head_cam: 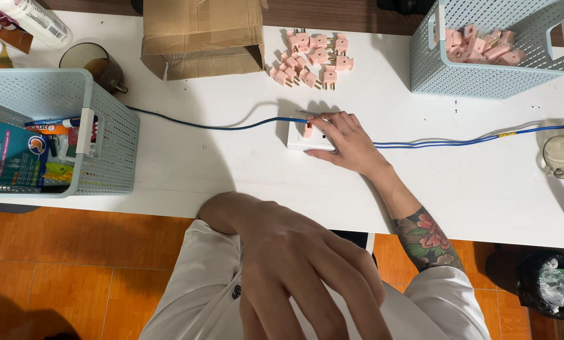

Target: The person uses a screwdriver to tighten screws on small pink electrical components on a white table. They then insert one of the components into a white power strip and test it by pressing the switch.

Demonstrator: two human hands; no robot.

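The right hand (348, 141) is pinching a light, rigid pink plug (307, 130) into the white socket (301, 140); at six o'clock, the left hand (307, 264) is hanging loosely spread.

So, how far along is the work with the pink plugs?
Already done, it seems: some pink plugs lie in the right basket. In hand: the right hand presses one plug on the white block. Left: a pile of plugs waits. The left hand holds nothing.
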